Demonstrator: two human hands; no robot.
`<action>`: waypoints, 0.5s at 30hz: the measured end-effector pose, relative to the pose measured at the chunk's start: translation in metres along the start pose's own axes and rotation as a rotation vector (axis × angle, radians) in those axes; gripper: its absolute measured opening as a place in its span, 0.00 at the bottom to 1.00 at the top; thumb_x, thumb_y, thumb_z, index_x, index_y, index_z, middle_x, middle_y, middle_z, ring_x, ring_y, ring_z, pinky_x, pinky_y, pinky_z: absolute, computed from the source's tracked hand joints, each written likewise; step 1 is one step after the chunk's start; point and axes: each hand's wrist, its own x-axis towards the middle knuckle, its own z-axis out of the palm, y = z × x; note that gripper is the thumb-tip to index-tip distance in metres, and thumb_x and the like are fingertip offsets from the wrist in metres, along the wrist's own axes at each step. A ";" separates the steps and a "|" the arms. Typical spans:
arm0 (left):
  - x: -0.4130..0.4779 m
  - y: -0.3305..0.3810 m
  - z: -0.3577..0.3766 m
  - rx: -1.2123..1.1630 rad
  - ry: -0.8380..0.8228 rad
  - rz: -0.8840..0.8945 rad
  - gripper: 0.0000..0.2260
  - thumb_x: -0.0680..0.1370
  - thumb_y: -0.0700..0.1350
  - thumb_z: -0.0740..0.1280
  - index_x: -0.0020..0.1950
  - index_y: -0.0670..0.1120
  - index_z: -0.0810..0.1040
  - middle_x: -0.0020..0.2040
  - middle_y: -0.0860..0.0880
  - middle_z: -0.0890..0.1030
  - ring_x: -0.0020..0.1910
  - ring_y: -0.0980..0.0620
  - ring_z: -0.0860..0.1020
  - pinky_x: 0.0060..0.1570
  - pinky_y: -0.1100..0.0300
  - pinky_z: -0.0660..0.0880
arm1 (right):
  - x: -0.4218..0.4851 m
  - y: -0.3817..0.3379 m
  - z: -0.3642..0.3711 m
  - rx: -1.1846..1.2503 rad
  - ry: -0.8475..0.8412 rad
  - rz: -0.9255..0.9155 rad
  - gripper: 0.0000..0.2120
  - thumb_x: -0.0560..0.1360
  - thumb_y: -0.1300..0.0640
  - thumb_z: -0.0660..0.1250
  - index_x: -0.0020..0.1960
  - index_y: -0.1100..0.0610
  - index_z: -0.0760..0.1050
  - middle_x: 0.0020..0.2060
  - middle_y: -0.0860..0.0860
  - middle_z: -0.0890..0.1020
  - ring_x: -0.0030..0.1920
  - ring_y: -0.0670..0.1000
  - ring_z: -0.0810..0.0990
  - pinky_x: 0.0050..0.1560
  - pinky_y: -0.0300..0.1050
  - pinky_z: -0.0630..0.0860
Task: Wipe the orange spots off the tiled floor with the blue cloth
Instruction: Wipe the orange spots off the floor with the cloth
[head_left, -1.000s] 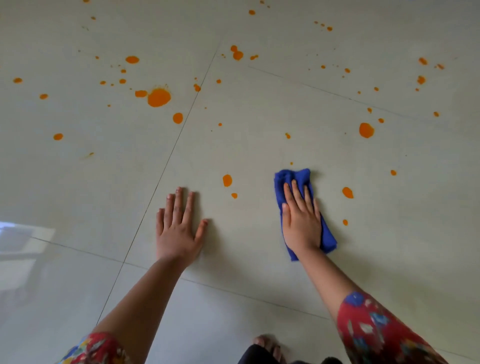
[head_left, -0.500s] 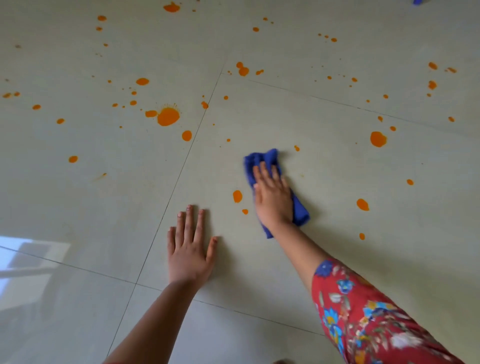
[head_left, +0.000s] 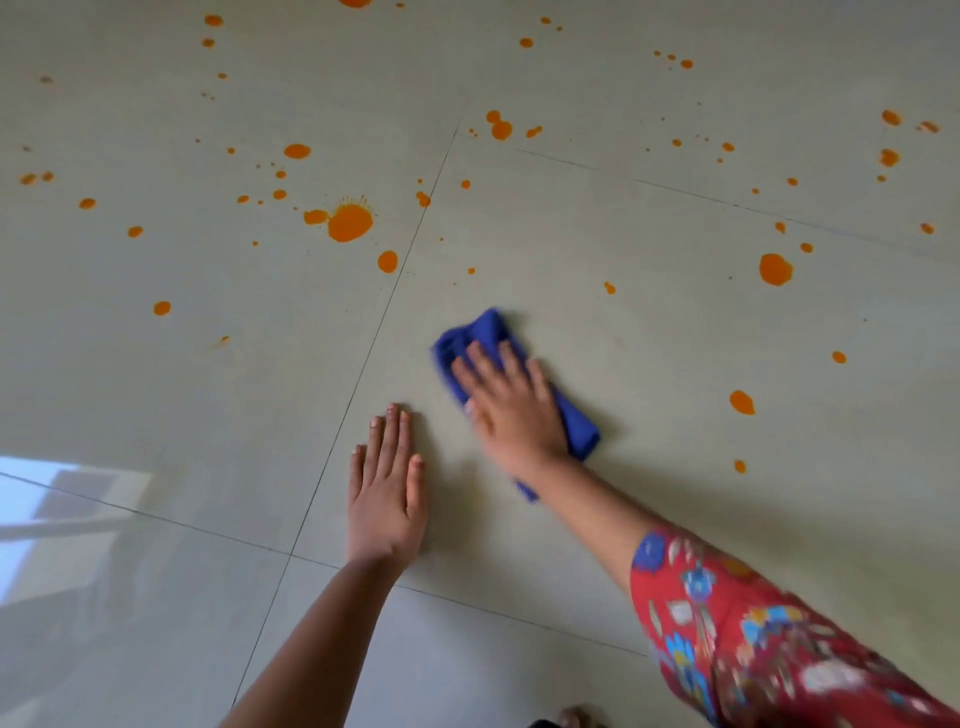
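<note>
The right hand (head_left: 511, 410) lies flat, fingers spread, pressing the folded blue cloth (head_left: 579, 423) to the tiled floor (head_left: 649, 519) rather than gripping it. Half a second ago two small orange drops lay just left of the cloth; it has slid left over them, likely lifting them. The left hand (head_left: 387, 493), open and empty, braces nearby. Many orange spots (head_left: 350, 222) remain farther off.
</note>
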 end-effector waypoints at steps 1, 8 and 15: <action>0.001 -0.001 -0.001 -0.069 0.000 -0.012 0.28 0.79 0.57 0.37 0.78 0.52 0.49 0.79 0.57 0.48 0.76 0.65 0.40 0.74 0.62 0.38 | -0.031 -0.013 0.004 -0.012 -0.025 -0.140 0.26 0.80 0.46 0.49 0.77 0.45 0.56 0.77 0.45 0.58 0.77 0.55 0.57 0.74 0.57 0.53; -0.001 0.007 -0.005 -0.091 -0.027 -0.044 0.28 0.77 0.59 0.35 0.77 0.55 0.46 0.77 0.61 0.44 0.76 0.64 0.39 0.73 0.64 0.35 | -0.085 0.095 -0.011 -0.046 -0.029 0.116 0.25 0.80 0.46 0.48 0.77 0.43 0.55 0.77 0.43 0.58 0.77 0.53 0.59 0.73 0.57 0.57; 0.004 0.014 -0.006 -0.190 0.094 -0.110 0.31 0.77 0.59 0.41 0.76 0.49 0.63 0.78 0.54 0.59 0.77 0.57 0.53 0.75 0.56 0.45 | -0.057 0.006 0.001 0.002 -0.037 -0.046 0.25 0.80 0.46 0.49 0.77 0.44 0.57 0.77 0.44 0.58 0.77 0.54 0.58 0.74 0.58 0.54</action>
